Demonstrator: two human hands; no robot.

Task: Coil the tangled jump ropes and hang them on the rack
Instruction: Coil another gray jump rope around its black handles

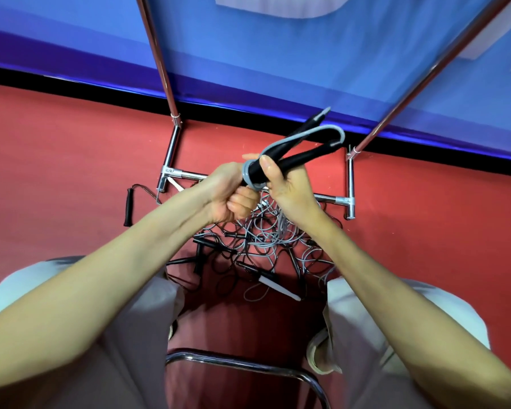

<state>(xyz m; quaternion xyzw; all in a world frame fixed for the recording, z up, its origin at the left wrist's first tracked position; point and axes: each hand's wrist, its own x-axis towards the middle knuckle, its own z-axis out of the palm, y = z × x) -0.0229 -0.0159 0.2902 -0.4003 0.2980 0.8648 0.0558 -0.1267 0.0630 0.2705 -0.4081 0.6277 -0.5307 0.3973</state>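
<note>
Nearest you, a chrome chair frame (248, 364) curves between your knees. Just beyond it, the tangled pile of ropes (263, 246) lies on the red floor (56, 172), grey and black cords mixed w/ black handles; one black handle (128, 206) sits apart, left of the pile. Above the pile, both hands grip one grey rope bundle (295, 146) w/ two black handles: left hand (230, 193) fisted round the cord below, right hand (286, 184) curled round the handles, thumb up. Beyond the pile, the rack (171, 149) stands by the blue wall (278, 54).
</note>
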